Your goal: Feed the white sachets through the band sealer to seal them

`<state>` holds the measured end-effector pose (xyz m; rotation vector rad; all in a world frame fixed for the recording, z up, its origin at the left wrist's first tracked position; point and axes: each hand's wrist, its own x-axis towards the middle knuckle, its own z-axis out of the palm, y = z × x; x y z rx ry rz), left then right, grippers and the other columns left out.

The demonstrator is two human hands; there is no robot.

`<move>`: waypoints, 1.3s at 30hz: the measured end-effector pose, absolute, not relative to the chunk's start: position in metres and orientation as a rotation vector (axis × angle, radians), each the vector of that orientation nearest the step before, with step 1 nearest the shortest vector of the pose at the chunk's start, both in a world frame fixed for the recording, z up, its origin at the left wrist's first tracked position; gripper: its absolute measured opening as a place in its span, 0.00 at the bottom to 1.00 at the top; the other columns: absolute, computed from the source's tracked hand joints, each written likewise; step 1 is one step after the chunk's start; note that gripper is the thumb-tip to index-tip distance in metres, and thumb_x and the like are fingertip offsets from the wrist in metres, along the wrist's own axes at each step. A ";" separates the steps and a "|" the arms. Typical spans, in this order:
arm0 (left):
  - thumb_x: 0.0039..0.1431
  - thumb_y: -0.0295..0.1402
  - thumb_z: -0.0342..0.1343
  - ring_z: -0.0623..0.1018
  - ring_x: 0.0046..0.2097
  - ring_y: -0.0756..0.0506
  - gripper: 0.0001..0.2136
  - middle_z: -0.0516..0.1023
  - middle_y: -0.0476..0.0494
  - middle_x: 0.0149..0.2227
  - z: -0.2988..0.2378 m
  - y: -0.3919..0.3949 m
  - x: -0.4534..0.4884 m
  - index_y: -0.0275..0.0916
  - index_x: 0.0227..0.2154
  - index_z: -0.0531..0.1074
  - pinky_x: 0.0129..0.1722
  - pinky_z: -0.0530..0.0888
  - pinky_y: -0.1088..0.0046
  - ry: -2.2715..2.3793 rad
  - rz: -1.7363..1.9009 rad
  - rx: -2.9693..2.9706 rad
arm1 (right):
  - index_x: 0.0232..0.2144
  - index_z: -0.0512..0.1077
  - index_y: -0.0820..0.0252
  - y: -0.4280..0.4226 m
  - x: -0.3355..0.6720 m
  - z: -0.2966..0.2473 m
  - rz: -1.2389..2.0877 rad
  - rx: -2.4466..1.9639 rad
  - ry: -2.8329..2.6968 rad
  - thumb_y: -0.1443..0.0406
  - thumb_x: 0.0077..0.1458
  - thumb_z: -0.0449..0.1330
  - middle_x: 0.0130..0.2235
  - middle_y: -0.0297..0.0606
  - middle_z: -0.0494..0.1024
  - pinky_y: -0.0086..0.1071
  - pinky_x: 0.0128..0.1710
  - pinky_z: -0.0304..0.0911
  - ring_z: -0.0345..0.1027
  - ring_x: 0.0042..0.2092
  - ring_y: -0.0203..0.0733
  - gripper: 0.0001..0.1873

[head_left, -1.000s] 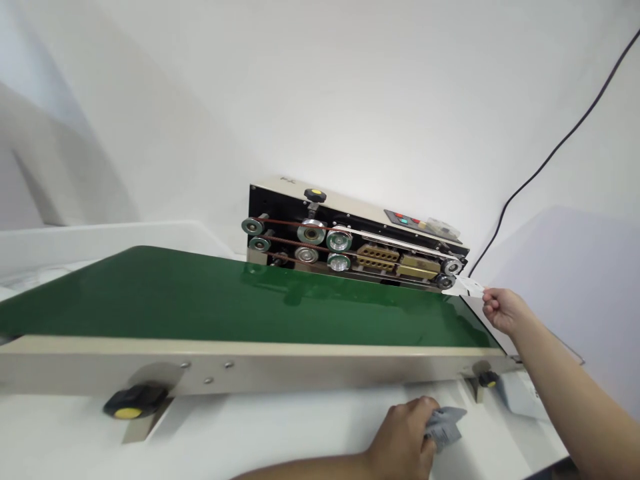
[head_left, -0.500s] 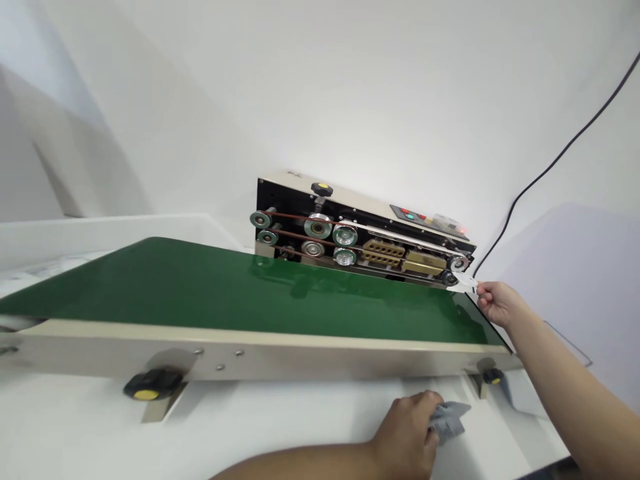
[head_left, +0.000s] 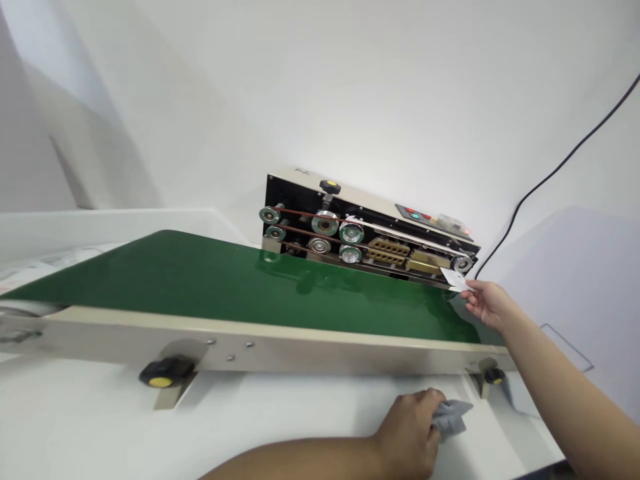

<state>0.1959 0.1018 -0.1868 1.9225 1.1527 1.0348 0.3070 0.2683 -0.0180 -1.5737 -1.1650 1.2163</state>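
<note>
Between the thumb and fingers of my right hand (head_left: pixel 489 303) is a small white packet (head_left: pixel 455 279). It is held at the right end of the band sealing machine (head_left: pixel 373 230), in front of the rollers and above the green conveyor belt (head_left: pixel 210 280). My left hand (head_left: pixel 413 427) is closed around a small grey printed packet (head_left: pixel 450 419), low in front of the conveyor. Part of the grey packet is hidden by my fingers.
Black knobs with yellow centres, a left one (head_left: pixel 167 371) and a right one (head_left: pixel 494 376), stick out below the conveyor's front rail (head_left: pixel 320 350). A black cable (head_left: pixel 565 160) runs along the wall. Clear plastic or paper (head_left: pixel 55 263) lies behind the belt's left end.
My right hand has moved slightly left along the machine, bringing the white packet in front of the end rollers. The left hand stays low with the grey packet. The view has shifted a little.
</note>
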 end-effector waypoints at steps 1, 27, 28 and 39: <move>0.46 0.25 0.52 0.76 0.38 0.41 0.15 0.76 0.42 0.38 -0.187 0.102 0.196 0.39 0.40 0.68 0.40 0.73 0.68 1.153 1.034 1.928 | 0.29 0.63 0.64 0.265 0.306 -0.017 1.178 -1.582 -1.205 0.71 0.55 0.52 0.16 0.32 0.67 0.22 0.14 0.58 0.55 0.14 0.29 0.03; 0.50 0.24 0.52 0.75 0.43 0.44 0.18 0.76 0.43 0.42 -0.186 0.105 0.200 0.37 0.45 0.67 0.45 0.71 0.71 1.212 1.036 1.951 | 0.21 0.70 0.61 0.127 0.368 -0.168 1.137 -1.383 -1.326 0.56 0.37 0.64 0.21 0.33 0.69 0.28 0.25 0.61 0.61 0.25 0.35 0.14; 0.50 0.24 0.52 0.75 0.43 0.44 0.18 0.76 0.44 0.43 -0.186 0.105 0.200 0.37 0.46 0.66 0.45 0.71 0.70 1.215 1.042 1.943 | 0.21 0.70 0.61 0.126 0.365 -0.168 1.149 -1.376 -1.271 0.57 0.36 0.65 0.21 0.33 0.69 0.27 0.25 0.61 0.61 0.25 0.34 0.14; 0.50 0.25 0.52 0.76 0.38 0.44 0.15 0.77 0.46 0.38 -0.188 0.108 0.202 0.39 0.43 0.67 0.39 0.71 0.71 1.294 1.005 1.878 | 0.25 0.70 0.61 0.131 0.367 -0.178 1.396 -1.174 -1.128 0.54 0.37 0.68 0.24 0.33 0.70 0.29 0.29 0.60 0.61 0.27 0.35 0.18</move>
